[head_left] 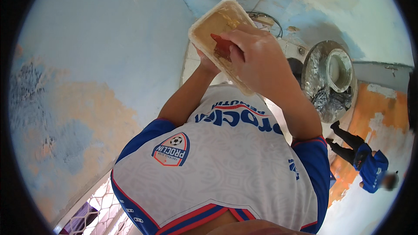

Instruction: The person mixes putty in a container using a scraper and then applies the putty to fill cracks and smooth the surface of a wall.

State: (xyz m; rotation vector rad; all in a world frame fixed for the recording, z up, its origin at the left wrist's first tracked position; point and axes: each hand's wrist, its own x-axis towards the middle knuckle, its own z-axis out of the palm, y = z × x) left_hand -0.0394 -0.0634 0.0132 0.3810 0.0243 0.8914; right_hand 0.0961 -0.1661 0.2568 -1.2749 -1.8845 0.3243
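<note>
A rectangular, cream-coloured plastic tray [198,27] is tilted in front of my chest, its inside smeared with pale, yellowish paste. My left hand [210,64] holds it from below on the left side, with most of the fingers hidden behind the tray. Over the tray's opening, my right hand [254,54] grips a red tool [222,45] that looks like a putty scraper. The tool's pointed red end shows past the thumb and forefinger. Whether its far edge touches the paste is hidden by the hand.
Patchy blue and tan wall [91,100] rises close on my left. To the right stands a round, paste-stained table [312,67] with a white bucket [349,67] and crumpled dark plastic. Beyond it is a person [370,165] in blue. A metal lattice [102,204] is at lower left.
</note>
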